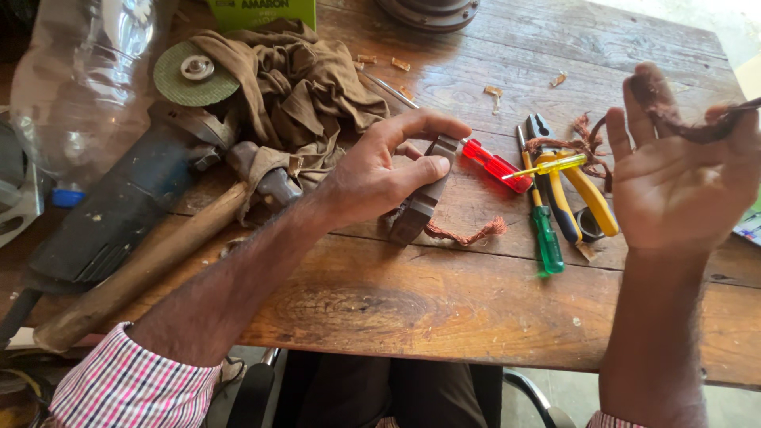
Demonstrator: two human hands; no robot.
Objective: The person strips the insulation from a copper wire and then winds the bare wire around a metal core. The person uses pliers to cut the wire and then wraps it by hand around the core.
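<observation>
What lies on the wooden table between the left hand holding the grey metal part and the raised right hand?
Between the left hand, which holds the grey metal part, and the right hand lie a red-handled screwdriver, a green-handled screwdriver and yellow-handled pliers. All rest flat on the wooden table, below the raised right hand.

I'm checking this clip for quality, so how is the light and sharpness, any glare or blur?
Head view: daylight is overexposed at the top right corner beyond the wooden table; the left hand, gripping a grey metal part, is sharp; the raised right hand is slightly soft; the clear plastic bottle shows glare; wide-lens bending at the edges.
</observation>
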